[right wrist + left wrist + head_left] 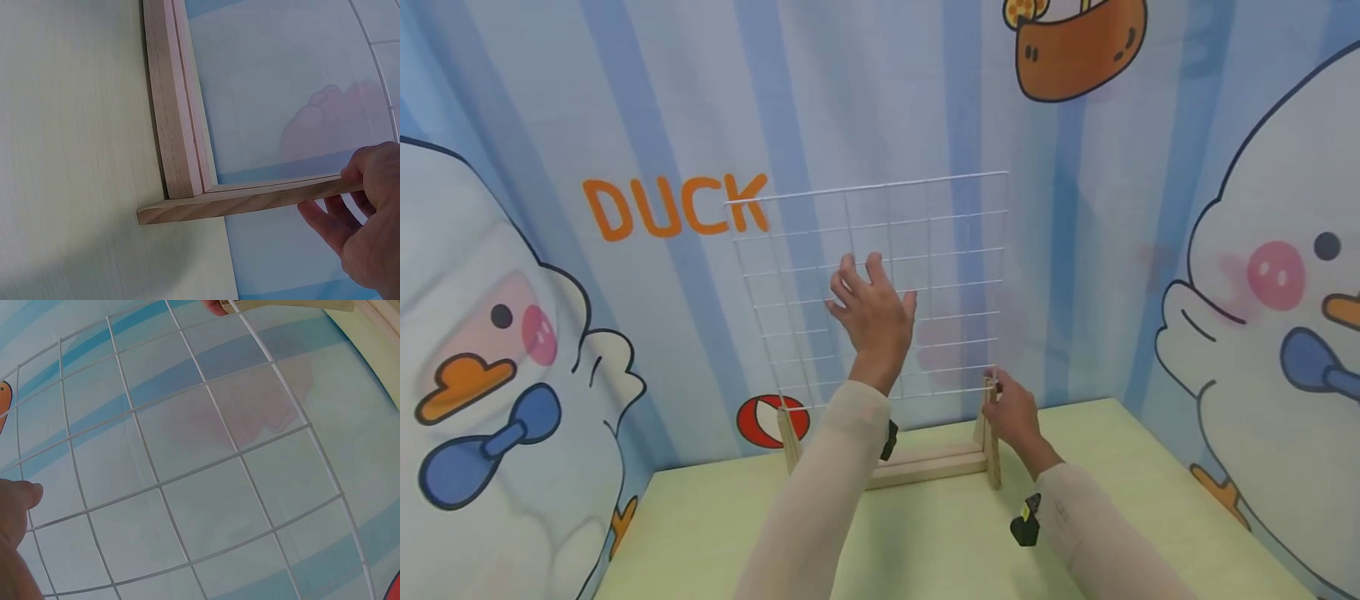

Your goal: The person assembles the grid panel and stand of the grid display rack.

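Observation:
A white wire grid panel (887, 185) stands upright on a wooden stand (925, 477); its lower edge meets the tops of the stand's two uprights. My left hand (878, 321) is at the middle of the panel, fingers spread and slightly bent. Its thumb (22, 494) shows beside a wire in the left wrist view; whether the hidden fingertips touch the wires I cannot tell. With thumb and fingers my right hand (1013, 415) pinches the upper end of the right upright (250, 199), by the panel's lower right corner.
The stand is on a pale wood-grain table (715, 533). Close behind the table hangs a blue striped curtain (685, 100) with duck pictures. Dark wrist devices (1026, 521) sit on the sleeves.

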The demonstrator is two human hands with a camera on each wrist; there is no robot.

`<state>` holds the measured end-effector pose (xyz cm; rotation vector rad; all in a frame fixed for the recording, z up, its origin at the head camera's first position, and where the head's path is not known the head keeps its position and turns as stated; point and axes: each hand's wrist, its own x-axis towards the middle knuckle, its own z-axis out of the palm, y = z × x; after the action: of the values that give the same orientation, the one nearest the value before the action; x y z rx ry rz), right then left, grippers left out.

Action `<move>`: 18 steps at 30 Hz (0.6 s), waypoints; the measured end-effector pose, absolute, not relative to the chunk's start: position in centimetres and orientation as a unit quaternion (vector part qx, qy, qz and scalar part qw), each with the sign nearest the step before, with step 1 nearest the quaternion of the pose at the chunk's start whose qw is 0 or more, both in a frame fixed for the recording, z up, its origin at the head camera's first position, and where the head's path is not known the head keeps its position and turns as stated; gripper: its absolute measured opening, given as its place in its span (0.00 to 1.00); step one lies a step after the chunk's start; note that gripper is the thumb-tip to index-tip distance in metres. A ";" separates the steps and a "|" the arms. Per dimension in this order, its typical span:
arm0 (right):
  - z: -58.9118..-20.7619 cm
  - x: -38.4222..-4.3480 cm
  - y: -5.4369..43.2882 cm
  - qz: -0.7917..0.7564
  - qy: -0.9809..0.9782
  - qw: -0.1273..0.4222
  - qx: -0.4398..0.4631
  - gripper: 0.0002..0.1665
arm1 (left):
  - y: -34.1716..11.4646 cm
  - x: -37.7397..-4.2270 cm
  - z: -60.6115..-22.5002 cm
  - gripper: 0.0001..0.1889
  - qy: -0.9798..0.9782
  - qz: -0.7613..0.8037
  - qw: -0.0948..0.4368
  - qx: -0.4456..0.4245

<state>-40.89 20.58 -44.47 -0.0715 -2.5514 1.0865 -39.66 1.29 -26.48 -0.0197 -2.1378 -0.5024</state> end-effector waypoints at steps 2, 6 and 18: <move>-44.7 -40.9 20.6 0.383 -0.905 0.185 -0.022 0.32 | 1.4 -39.7 -26.7 0.37 -0.868 -0.204 0.452 -0.003; -44.9 -40.9 20.6 0.380 -0.906 0.187 -0.018 0.32 | 1.4 -40.1 -27.0 0.38 -0.869 -0.196 0.454 0.018; -44.8 -41.0 20.9 0.376 -0.906 0.196 -0.006 0.32 | 1.6 -40.9 -27.3 0.38 -0.869 -0.204 0.448 0.055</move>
<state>-40.97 20.86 -44.85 -0.0157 -2.5375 1.0547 -40.88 1.58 -27.26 0.1361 -2.1492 -0.5041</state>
